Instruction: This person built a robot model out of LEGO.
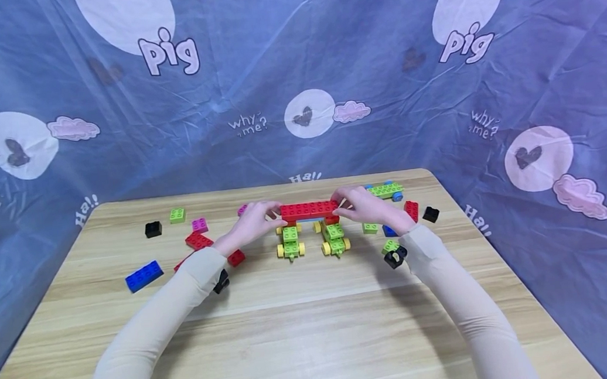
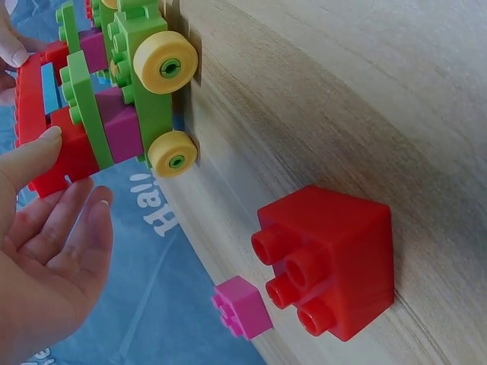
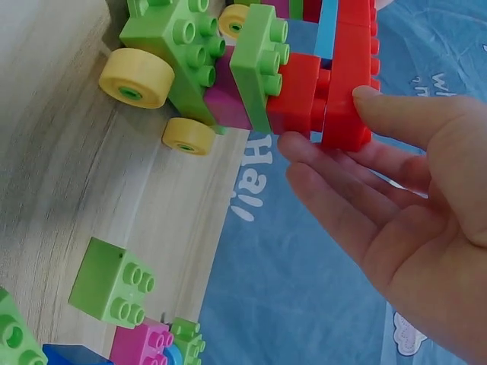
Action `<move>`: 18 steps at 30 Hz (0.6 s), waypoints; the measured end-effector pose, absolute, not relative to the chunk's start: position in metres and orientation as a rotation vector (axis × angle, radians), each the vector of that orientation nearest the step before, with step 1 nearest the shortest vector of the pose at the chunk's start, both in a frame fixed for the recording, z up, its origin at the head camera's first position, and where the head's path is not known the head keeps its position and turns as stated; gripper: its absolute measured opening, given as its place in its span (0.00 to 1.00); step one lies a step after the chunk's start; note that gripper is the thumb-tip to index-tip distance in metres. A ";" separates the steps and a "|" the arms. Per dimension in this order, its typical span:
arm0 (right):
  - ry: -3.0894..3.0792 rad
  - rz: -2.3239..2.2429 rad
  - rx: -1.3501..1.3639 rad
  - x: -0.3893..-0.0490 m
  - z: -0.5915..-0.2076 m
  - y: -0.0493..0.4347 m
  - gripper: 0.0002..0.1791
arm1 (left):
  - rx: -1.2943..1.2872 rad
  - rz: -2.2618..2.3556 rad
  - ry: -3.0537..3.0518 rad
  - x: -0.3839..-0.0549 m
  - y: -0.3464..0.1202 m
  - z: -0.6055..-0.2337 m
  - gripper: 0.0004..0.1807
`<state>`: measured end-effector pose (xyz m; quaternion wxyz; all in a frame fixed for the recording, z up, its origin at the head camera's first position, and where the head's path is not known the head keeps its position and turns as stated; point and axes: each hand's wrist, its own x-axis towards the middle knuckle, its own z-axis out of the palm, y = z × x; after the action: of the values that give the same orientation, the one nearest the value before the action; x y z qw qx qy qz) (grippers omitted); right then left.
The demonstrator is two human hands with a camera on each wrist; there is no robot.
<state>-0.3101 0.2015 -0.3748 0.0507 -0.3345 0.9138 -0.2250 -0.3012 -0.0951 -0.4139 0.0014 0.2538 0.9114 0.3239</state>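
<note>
A long red row of bricks bridges two small green toy cars with yellow wheels, the left car and the right car. My left hand pinches the row's left end, thumb on top and fingers underneath. The right end is pinched by my right hand. In the right wrist view, studs show in a narrow gap between the long red brick and the red brick below it. Purple and green bricks stack under that one. A thin blue piece lies beneath the row.
Left of the cars lie a blue brick, a black brick, a green brick and several red and pink ones. On the right are a green car base with blue wheels, a black brick and black pieces near the forearm.
</note>
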 end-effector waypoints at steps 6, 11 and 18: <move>2.745 -0.698 -0.999 -0.310 -0.370 0.203 0.15 | 0.809 1.016 2.864 -0.300 -0.095 -0.413 0.26; 2.733 -0.695 -0.995 -0.310 -0.369 0.205 0.15 | 0.837 1.012 2.860 -0.298 -0.094 -0.413 0.24; 2.751 -0.682 -0.999 -0.310 -0.370 0.205 0.15 | 0.842 1.006 2.864 -0.297 -0.094 -0.414 0.24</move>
<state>-0.3098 0.2051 -0.3701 0.0682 -0.3315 0.9133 -0.2264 -0.2970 -0.0938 -0.4143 -0.0041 0.2673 0.9092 0.3193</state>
